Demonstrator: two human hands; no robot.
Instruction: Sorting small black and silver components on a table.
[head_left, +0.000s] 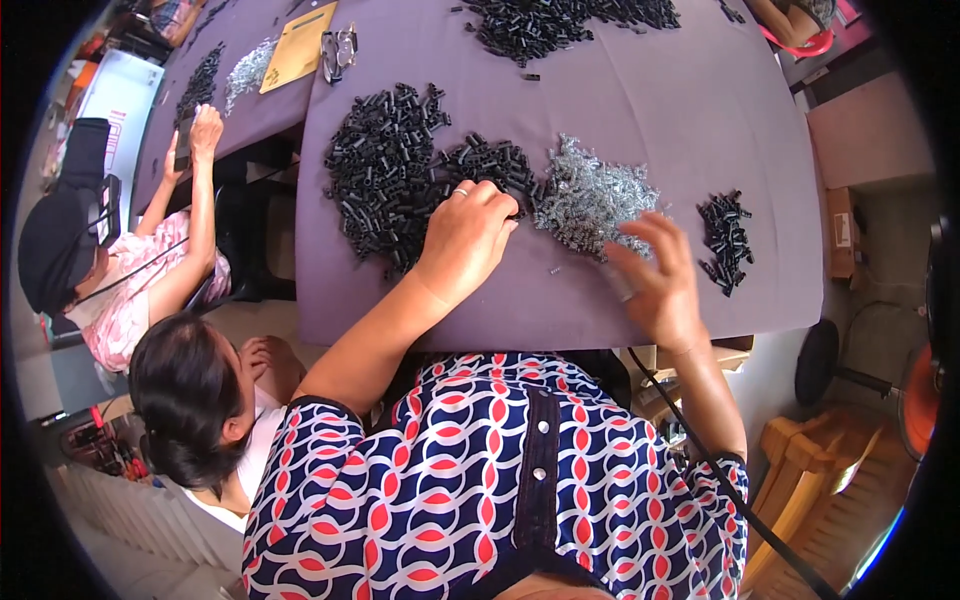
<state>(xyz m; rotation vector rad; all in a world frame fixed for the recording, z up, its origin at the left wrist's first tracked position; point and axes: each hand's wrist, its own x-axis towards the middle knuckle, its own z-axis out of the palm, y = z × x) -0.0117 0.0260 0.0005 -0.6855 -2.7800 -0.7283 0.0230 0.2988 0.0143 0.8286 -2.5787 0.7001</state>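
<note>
My left hand (pixel 468 240), with a ring on one finger, is closed at the near edge of a small heap of short black tubular pieces (pixel 490 163). Its fingertips are turned away, so what they grip is hidden. Left of it spreads a larger heap of similar black pieces (pixel 380 165). My right hand (pixel 660 280) is raised, slightly blurred, its fingers apart by the near right side of a pile of small silvery, spring-like pieces (pixel 590 195). A small separate group of black pieces (pixel 726 240) lies farther right.
A purple-grey cloth (pixel 560 310) covers the table. More black pieces (pixel 530 30) lie at the far side, with a tan envelope (pixel 298 45) and eyeglasses (pixel 340 52) at far left. Two people sit at my left. A yellow wooden stool (pixel 810 470) stands at lower right.
</note>
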